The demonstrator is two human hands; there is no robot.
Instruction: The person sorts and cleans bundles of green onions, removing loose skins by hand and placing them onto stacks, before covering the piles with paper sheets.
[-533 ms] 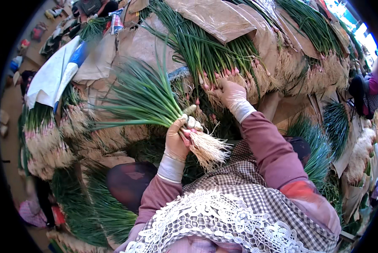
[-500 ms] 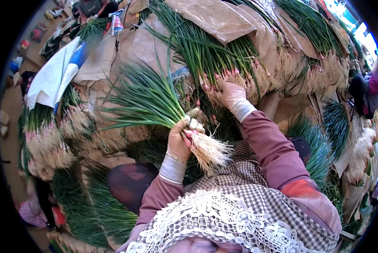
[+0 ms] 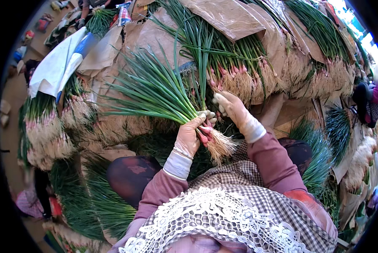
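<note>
My left hand [image 3: 189, 137] is closed round a bunch of spring onions [image 3: 155, 92]. Their green leaves fan to the upper left; pink bulbs and pale roots hang below my fingers. Beside it, my right hand [image 3: 234, 111] has its fingers curled toward the bunch, a small gap away; what they hold, if anything, is hidden. A few upright stalks [image 3: 203, 80] run down from the pile to the bunch at my left fingertips. Both hands wear pale wrist covers and whitish finger covers. Just beyond lies a row of spring onions [image 3: 235, 63], bulbs and roots toward me.
Brown paper sheets [image 3: 224, 17] cover part of the piles. More rooted bundles [image 3: 41, 126] lie at the left under a white sheet [image 3: 56, 63]. Loose green leaves [image 3: 96, 198] surround my knees. Other people sit at the far left and at the right [image 3: 370, 99].
My right hand has drawn back from the row toward my left hand. The held bunch has shifted slightly right, and a few stalks now stand against it.
</note>
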